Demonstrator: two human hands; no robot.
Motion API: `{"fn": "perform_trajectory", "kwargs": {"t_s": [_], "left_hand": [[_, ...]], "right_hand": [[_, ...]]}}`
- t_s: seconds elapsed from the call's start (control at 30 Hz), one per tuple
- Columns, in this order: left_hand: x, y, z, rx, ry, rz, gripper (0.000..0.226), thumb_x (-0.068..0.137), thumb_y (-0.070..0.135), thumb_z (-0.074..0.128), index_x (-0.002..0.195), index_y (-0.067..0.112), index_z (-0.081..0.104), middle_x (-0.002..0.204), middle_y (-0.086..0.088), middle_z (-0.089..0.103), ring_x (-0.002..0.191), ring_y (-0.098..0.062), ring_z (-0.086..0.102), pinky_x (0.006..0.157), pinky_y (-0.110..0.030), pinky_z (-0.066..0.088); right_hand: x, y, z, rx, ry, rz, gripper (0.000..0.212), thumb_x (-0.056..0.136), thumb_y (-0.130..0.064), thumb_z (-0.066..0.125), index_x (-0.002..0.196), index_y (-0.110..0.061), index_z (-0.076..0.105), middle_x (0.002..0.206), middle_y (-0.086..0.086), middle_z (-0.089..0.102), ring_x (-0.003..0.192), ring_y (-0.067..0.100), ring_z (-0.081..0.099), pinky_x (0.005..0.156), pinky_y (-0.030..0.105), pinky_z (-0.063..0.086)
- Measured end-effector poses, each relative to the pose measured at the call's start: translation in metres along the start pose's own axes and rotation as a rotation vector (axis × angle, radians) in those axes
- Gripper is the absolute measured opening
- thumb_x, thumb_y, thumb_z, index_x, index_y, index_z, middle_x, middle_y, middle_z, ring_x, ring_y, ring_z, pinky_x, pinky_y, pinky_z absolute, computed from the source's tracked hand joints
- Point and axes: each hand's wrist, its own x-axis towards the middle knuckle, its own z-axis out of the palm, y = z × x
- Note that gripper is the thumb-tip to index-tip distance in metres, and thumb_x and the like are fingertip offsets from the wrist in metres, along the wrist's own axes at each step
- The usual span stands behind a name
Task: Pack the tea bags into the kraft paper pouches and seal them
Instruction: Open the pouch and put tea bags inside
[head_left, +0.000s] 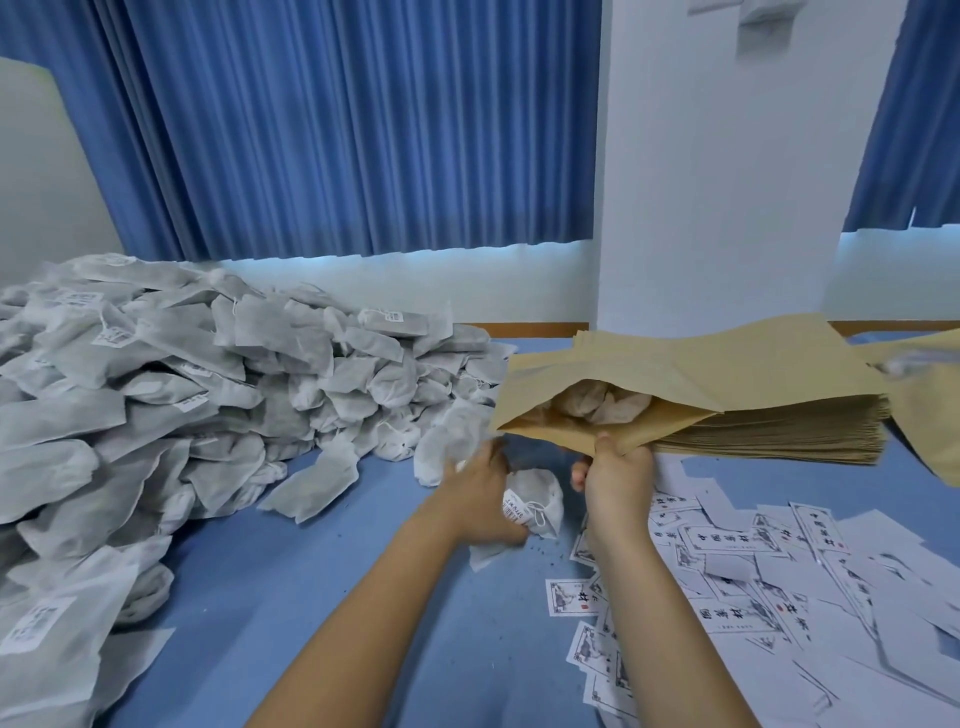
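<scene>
Head view: the right hand (618, 467) pinches the lower lip of the open kraft pouch (649, 364) at one o'clock, while the left hand (475, 493) curls its fingers round a blurred tea bag (447, 441) by the mouth. Best to keep that lip pulled wide and slide the bag deep, toward two o'clock.

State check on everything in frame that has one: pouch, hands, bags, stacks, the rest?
kraft pouch: mouth open, unsealed, tea bags inside
right hand: pinches the pouch's lower lip
left hand: grips a blurred tea bag beside the mouth
tea bag pile: loose heap, unpacked
pouch stack: flat, stacked
labels: scattered loose on the table
curtain: drawn shut
</scene>
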Motion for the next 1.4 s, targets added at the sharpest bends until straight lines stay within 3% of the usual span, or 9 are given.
{"fn": "perform_trajectory", "kwargs": {"t_s": [0.1,0.2,0.47,0.53,0.7,0.93,1.13,1.3,1.4], "left_hand": [[0.006,0.005,-0.001,-0.126,-0.015,-0.021,0.088,0.064,0.040,0.076,0.137,0.015,0.033,0.118,-0.005,0.055,0.108,-0.027,0.055,0.085,-0.035,0.048],[0.009,0.017,0.000,0.034,-0.021,-0.021,0.092,0.067,0.037,0.074,0.145,0.021,0.027,0.121,-0.010,0.053,0.111,-0.032,0.050,0.087,-0.042,0.049],[-0.021,0.026,-0.065,-0.116,0.061,-0.032,0.031,0.075,0.028,0.069,0.100,0.017,0.054,0.091,0.002,0.056,0.083,-0.018,0.052,0.060,-0.026,0.039],[-0.025,0.028,-0.081,-0.147,0.061,0.000,0.033,0.076,0.028,0.068,0.105,0.023,0.052,0.098,0.005,0.057,0.088,-0.017,0.050,0.061,-0.025,0.038],[-0.031,0.043,-0.028,0.101,-0.348,-0.069,0.086,0.075,0.048,0.071,0.146,0.043,0.022,0.133,-0.005,0.044,0.129,-0.030,0.032,0.095,-0.042,0.038],[-0.038,0.039,-0.018,0.103,-0.077,-0.076,0.066,0.074,0.056,0.067,0.133,0.043,0.040,0.117,0.000,0.057,0.107,-0.022,0.056,0.076,-0.031,0.043],[-0.053,0.042,-0.103,-0.823,-0.289,-0.091,0.048,0.059,0.050,0.075,0.103,0.032,0.066,0.096,0.005,0.073,0.089,-0.010,0.070,0.085,-0.034,0.055],[-0.025,0.080,-0.102,-1.130,-0.213,-0.241,0.040,0.073,0.039,0.078,0.106,0.019,0.066,0.094,-0.001,0.074,0.083,-0.013,0.070,0.071,-0.023,0.057],[0.000,0.090,-0.094,-1.123,0.110,-0.205,0.055,0.077,0.032,0.076,0.125,0.021,0.051,0.113,-0.002,0.066,0.098,-0.018,0.064,0.085,-0.030,0.053]], "right_hand": [[0.000,0.001,0.001,-0.044,-0.005,-0.020,0.018,0.096,-0.006,0.039,0.080,-0.007,0.047,0.055,0.003,0.046,0.032,0.008,0.040,0.038,0.022,0.033],[0.001,-0.001,0.002,-0.019,-0.012,-0.032,0.017,0.097,-0.005,0.039,0.082,-0.006,0.046,0.055,0.003,0.047,0.030,0.007,0.039,0.034,0.019,0.032],[0.004,0.003,-0.005,-0.219,0.065,-0.112,0.008,0.100,-0.013,0.038,0.098,-0.011,0.046,0.076,0.004,0.059,0.047,0.007,0.053,0.046,0.020,0.037],[0.004,0.004,-0.005,-0.219,0.056,-0.050,0.010,0.099,-0.013,0.038,0.095,-0.009,0.046,0.069,0.008,0.059,0.047,0.008,0.052,0.047,0.022,0.037],[0.001,0.004,-0.005,-0.162,0.056,-0.002,0.018,0.099,-0.014,0.039,0.082,-0.012,0.045,0.057,0.004,0.055,0.047,0.014,0.051,0.056,0.030,0.041],[0.004,0.003,-0.006,-0.130,0.036,0.009,0.021,0.100,-0.009,0.034,0.101,-0.001,0.052,0.069,0.010,0.061,0.038,0.007,0.055,0.042,0.017,0.044],[0.002,0.008,-0.003,-0.230,0.054,-0.052,0.022,0.098,-0.004,0.039,0.111,0.004,0.055,0.099,0.017,0.059,0.088,0.022,0.053,0.074,0.028,0.038],[-0.012,-0.001,-0.001,-0.189,-0.124,-0.195,0.019,0.088,-0.025,0.052,0.099,-0.010,0.050,0.081,-0.001,0.054,0.077,0.015,0.053,0.064,0.013,0.043],[-0.008,0.005,0.000,-0.209,-0.068,-0.183,0.003,0.094,-0.022,0.052,0.092,-0.021,0.051,0.070,-0.007,0.052,0.057,-0.002,0.049,0.059,0.016,0.041]]}}
